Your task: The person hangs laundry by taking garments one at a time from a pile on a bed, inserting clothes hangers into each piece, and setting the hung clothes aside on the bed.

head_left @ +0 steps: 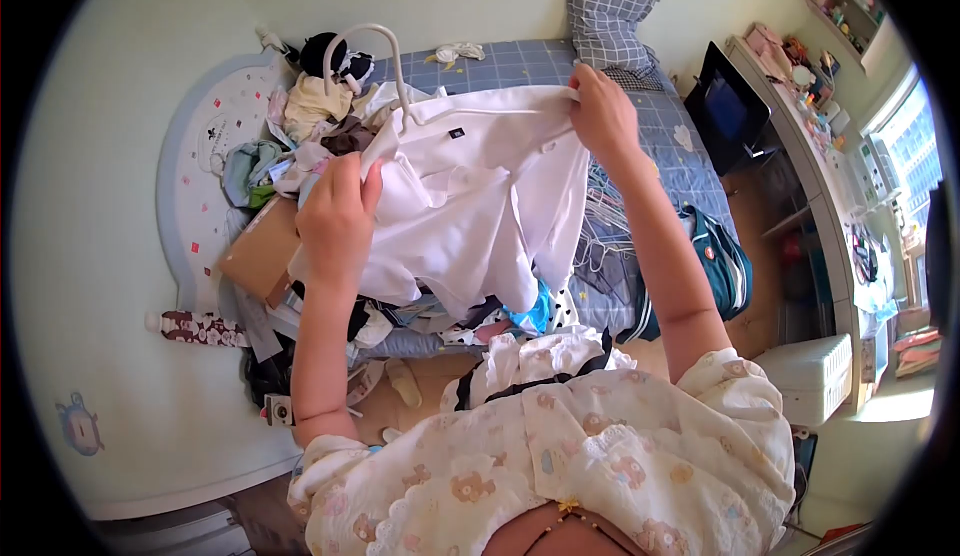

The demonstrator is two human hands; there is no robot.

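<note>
A white garment (470,216) with a small black label near its top edge is stretched between my two hands, above the bed. Its exact kind is hard to make out among the folds. My left hand (337,221) is closed on the garment's left upper edge. Higher up and further right, my right hand (604,116) pinches the opposite upper corner. A white clothes hanger (398,66) lies along the top of the garment, its big hook curving up at the left. Part of the hanger is hidden by cloth.
On the bed (520,59) are a heap of clothes (315,106), a cardboard box (265,251), several wire hangers (605,206) and a checked pillow (608,21). A green bag (722,261) sits at the right edge. A monitor (728,106) and long desk (800,171) stand right.
</note>
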